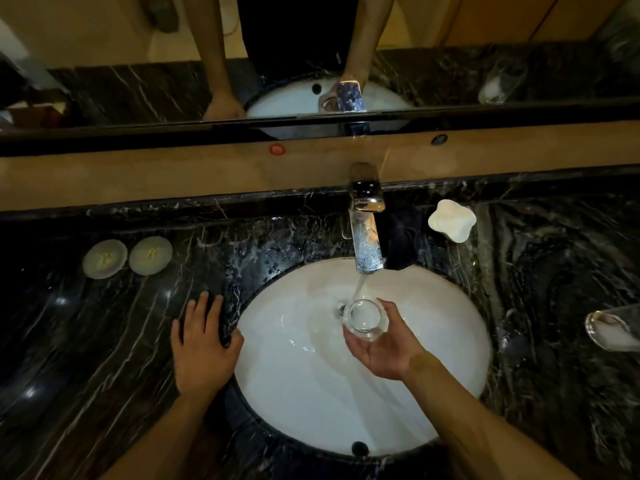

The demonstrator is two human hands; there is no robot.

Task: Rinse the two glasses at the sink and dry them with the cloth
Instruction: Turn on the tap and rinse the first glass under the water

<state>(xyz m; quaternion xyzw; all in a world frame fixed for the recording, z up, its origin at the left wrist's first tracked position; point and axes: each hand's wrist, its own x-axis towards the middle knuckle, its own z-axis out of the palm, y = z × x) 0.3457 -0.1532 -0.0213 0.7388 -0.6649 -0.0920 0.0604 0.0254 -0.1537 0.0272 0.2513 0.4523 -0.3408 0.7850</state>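
Nearest the camera, two bare forearms reach over a dark veined marble worktop [104, 341] set with a white oval basin [294, 393], an overflow hole at its near rim. The left hand [202, 348] lies flat and open on the worktop, fingers spread, thumb touching the basin's edge. The right hand [384, 344] is over the basin, fingers wrapped round a clear glass [363, 318] held mouth-up, just above the drain. Water [358, 287] runs from the chrome tap [367, 233] down to the glass's far rim. A second glass [613, 329] sits on the worktop at the right edge, well apart from the basin, partly cut off by the frame. Farther back, two round pale lids [128, 258] rest side by side on the left, and a white wavy-edged dish [452, 220] stands right of the tap. Behind runs a tan ledge, then a mirror [138, 81] reflecting arms, basin and tap.
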